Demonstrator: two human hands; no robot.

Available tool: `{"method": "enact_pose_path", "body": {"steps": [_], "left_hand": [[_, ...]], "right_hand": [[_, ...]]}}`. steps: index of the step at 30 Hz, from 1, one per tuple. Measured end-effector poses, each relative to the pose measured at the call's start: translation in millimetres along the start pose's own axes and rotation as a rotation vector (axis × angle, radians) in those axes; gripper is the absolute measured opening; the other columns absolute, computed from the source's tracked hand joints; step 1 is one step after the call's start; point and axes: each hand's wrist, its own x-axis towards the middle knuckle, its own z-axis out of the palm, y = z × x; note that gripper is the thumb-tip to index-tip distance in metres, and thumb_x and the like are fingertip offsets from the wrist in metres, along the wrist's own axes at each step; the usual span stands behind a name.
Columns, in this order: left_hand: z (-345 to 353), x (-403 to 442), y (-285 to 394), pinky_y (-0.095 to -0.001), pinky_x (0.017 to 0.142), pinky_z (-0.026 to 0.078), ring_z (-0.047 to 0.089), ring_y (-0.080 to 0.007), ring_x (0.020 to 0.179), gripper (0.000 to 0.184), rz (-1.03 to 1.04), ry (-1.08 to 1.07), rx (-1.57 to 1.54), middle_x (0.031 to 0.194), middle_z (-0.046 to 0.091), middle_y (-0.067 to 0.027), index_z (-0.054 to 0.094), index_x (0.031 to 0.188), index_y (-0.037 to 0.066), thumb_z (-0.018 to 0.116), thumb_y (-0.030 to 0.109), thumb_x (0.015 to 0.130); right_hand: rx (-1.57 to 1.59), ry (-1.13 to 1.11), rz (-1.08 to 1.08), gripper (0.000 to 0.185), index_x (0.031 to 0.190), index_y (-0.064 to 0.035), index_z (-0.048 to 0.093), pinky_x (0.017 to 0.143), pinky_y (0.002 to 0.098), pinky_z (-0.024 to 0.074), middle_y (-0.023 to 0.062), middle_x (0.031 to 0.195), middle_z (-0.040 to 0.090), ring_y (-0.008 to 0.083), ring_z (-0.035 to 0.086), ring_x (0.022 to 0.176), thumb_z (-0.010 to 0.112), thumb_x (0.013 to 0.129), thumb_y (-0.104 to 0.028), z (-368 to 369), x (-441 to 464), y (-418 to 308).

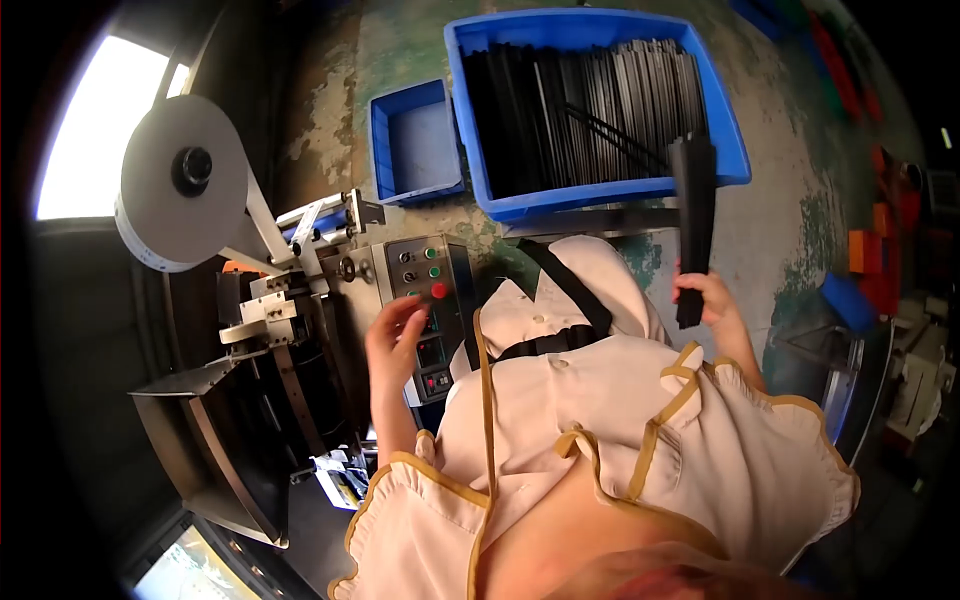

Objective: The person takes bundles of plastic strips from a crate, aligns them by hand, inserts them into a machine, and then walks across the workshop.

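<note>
My right hand [708,298] is wrapped round the lower end of a bundle of long black strips [694,215], which stands nearly upright beside the big bin's right corner. Many similar dark strips [580,110] lie side by side in the large blue bin [610,198]. My left hand [393,340] is raised just left of the machine's control panel [410,257], with its fingers apart and nothing in them. Whether it touches the panel cannot be told.
A small blue bin [415,140] sits left of the large one. At the left is a machine with a big white reel [185,185] and a dark metal chute [215,440]. Orange boxes [865,250] and a blue container [845,300] are at the right.
</note>
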Motion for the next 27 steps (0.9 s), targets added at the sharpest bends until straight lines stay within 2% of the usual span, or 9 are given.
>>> {"method": "enact_pose_path", "body": {"steps": [2, 6, 10, 13, 16, 19, 20, 21, 27], "left_hand": [[37.0, 16.9, 8.0, -0.0229, 0.073, 0.044, 0.056, -0.0116, 0.085, 0.023, 0.017, -0.176, -0.057, 0.093, 0.060, -0.0078, 0.054, 0.102, 0.000, 0.058, 0.006, 0.080], [107.8, 50.3, 44.5, -0.0235, 0.078, 0.043, 0.055, -0.0128, 0.091, 0.026, 0.063, -0.498, -0.064, 0.097, 0.059, -0.0062, 0.053, 0.105, 0.000, 0.059, 0.008, 0.080], [159.1, 84.1, 93.3, -0.0297, 0.084, 0.042, 0.049, -0.0185, 0.105, 0.062, 0.111, -0.648, -0.446, 0.118, 0.048, -0.0098, 0.039, 0.124, 0.005, 0.064, 0.033, 0.076], [178.5, 93.5, 122.7, -0.0355, 0.090, 0.038, 0.045, -0.0230, 0.110, 0.084, 0.142, -0.782, -0.894, 0.120, 0.045, -0.0118, 0.027, 0.129, 0.003, 0.070, 0.040, 0.067], [186.0, 67.7, 142.6, -0.0346, 0.083, 0.044, 0.052, -0.0240, 0.101, 0.062, 0.080, -0.748, -0.944, 0.114, 0.050, -0.0133, 0.041, 0.118, 0.000, 0.069, 0.030, 0.071], [186.8, 59.5, 124.4, -0.0353, 0.082, 0.045, 0.054, -0.0241, 0.097, 0.056, 0.067, -0.646, -0.839, 0.111, 0.051, -0.0128, 0.042, 0.115, -0.001, 0.068, 0.022, 0.071], [188.3, 56.8, 120.0, -0.0380, 0.085, 0.044, 0.052, -0.0259, 0.101, 0.060, 0.053, -0.619, -0.749, 0.114, 0.049, -0.0133, 0.040, 0.118, 0.000, 0.068, 0.023, 0.071], [191.1, 54.9, 119.7, -0.0319, 0.078, 0.046, 0.056, -0.0201, 0.089, 0.046, 0.029, -0.567, -0.839, 0.099, 0.055, -0.0097, 0.047, 0.109, 0.000, 0.068, 0.012, 0.070], [181.2, 49.8, 113.8, -0.0304, 0.078, 0.045, 0.056, -0.0186, 0.089, 0.036, -0.051, -0.538, -0.831, 0.096, 0.057, -0.0095, 0.049, 0.107, 0.001, 0.062, 0.008, 0.075]], "right_hand": [[0.088, -0.091, 0.073, 0.029, 0.094, -0.0003, 0.048, 0.056, 0.0302, 0.0462, 0.0087, 0.072, 0.055, 0.0181, 0.055, 0.059, 0.059, 0.068, -0.003, -12.4, 4.5, 22.5], [0.208, -0.264, -0.105, 0.037, 0.103, -0.0029, 0.043, 0.062, 0.0295, 0.0453, 0.0070, 0.072, 0.052, 0.0154, 0.052, 0.061, 0.058, 0.069, -0.006, 31.9, 5.3, -5.4], [0.188, -0.442, -0.254, 0.040, 0.106, -0.0025, 0.043, 0.063, 0.0294, 0.0448, 0.0073, 0.074, 0.052, 0.0151, 0.053, 0.063, 0.059, 0.069, -0.006, 92.0, 4.5, -33.7], [0.038, -0.602, -0.225, 0.046, 0.109, -0.0029, 0.042, 0.062, 0.0291, 0.0464, 0.0086, 0.074, 0.055, 0.0164, 0.056, 0.064, 0.063, 0.068, -0.007, 123.7, -9.2, -41.7], [-0.056, -0.703, -0.207, 0.062, 0.113, -0.0031, 0.039, 0.063, 0.0285, 0.0478, 0.0088, 0.082, 0.055, 0.0171, 0.058, 0.070, 0.075, 0.066, -0.022, 130.1, -23.6, -26.4], [-0.094, -0.562, -0.433, 0.062, 0.113, -0.0021, 0.039, 0.068, 0.0287, 0.0482, 0.0077, 0.090, 0.054, 0.0164, 0.058, 0.077, 0.075, 0.066, -0.021, 128.8, -15.0, -18.9], [-0.089, -0.542, -0.391, 0.060, 0.114, -0.0017, 0.040, 0.071, 0.0287, 0.0481, 0.0068, 0.092, 0.054, 0.0163, 0.057, 0.081, 0.074, 0.067, -0.019, 128.9, -15.9, -22.9], [-0.084, -0.521, -0.350, 0.058, 0.114, -0.0014, 0.040, 0.073, 0.0286, 0.0479, 0.0059, 0.093, 0.053, 0.0163, 0.057, 0.085, 0.073, 0.068, -0.016, 128.6, -16.4, -24.6], [-0.062, -0.413, -0.323, 0.048, 0.113, -0.0002, 0.045, 0.082, 0.0260, 0.0428, 0.0056, 0.105, 0.053, 0.0134, 0.051, 0.095, 0.068, 0.072, -0.009, 125.3, -20.8, -25.0]]}}
